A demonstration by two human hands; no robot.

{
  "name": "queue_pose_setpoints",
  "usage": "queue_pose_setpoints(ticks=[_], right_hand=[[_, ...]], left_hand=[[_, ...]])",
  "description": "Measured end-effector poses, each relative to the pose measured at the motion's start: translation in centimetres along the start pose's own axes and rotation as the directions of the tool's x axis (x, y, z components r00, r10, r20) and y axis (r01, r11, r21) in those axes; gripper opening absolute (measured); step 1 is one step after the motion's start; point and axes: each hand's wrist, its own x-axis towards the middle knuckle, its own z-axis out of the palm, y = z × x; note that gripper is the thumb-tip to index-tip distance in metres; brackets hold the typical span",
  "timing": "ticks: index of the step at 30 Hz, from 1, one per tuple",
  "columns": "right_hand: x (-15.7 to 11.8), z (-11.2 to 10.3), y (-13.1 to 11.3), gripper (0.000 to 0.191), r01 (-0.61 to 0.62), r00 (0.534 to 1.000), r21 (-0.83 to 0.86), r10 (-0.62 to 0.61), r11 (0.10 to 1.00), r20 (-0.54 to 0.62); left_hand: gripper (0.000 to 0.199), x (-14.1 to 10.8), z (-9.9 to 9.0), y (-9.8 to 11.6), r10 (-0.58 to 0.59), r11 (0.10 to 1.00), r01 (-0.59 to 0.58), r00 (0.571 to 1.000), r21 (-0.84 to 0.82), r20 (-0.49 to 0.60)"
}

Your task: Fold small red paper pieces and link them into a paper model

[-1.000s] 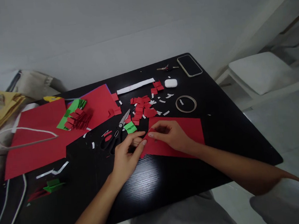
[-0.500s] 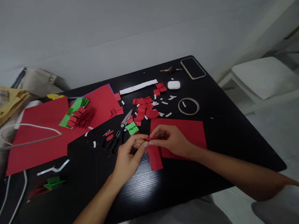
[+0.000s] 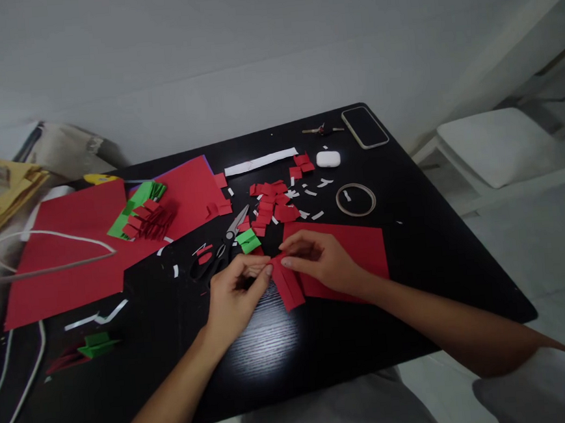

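Note:
A folded red paper strip runs down toward me between my hands. My left hand pinches its upper left edge between thumb and fingers. On the other side, my right hand pinches the strip's upper right edge. Beneath and beside the right hand lies a red paper sheet. Black-handled scissors rest just beyond the left hand, blades pointing away. A small folded green paper piece is near the left fingertips, with a pile of folded red paper pieces behind it.
White paper scraps surround a tape ring. A white earbud case, keys and a phone sit at the back right. Large red sheets, a green-and-red folded stack and a white cable occupy the left.
The strip's upper end, folded up between my fingers before, now lies flatter, and its lower end has tilted. My hands have moved slightly apart. The view has shifted a little.

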Motion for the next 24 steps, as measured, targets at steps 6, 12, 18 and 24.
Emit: queue_pose_setpoints(ticks=[6, 12, 18, 24], right_hand=[[0.02, 0.04, -0.32, 0.016, 0.002, 1.0, 0.003, -0.002, 1.0, -0.011], [-0.16, 0.12, -0.36, 0.014, 0.034, 0.999, -0.008, -0.034, 0.999, 0.019], [-0.26, 0.23, -0.03, 0.018, 0.077, 0.997, -0.093, -0.078, 0.993, -0.008], [-0.34, 0.63, 0.01, 0.01, 0.087, 0.994, -0.107, -0.094, 0.99, -0.064]], left_hand=[[0.008, 0.06, -0.12, 0.16, 0.05, 0.998, -0.05, 0.999, 0.025, -0.004], [0.018, 0.12, -0.06, 0.31, 0.016, 0.999, -0.018, 0.999, 0.051, 0.036], [0.012, 0.0, -0.02, -0.05, -0.132, 0.991, 0.133, 0.989, -0.006, 0.06], [0.015, 0.13, 0.44, 0.25, -0.118, 0.992, 0.118, 0.993, -0.036, -0.004]])
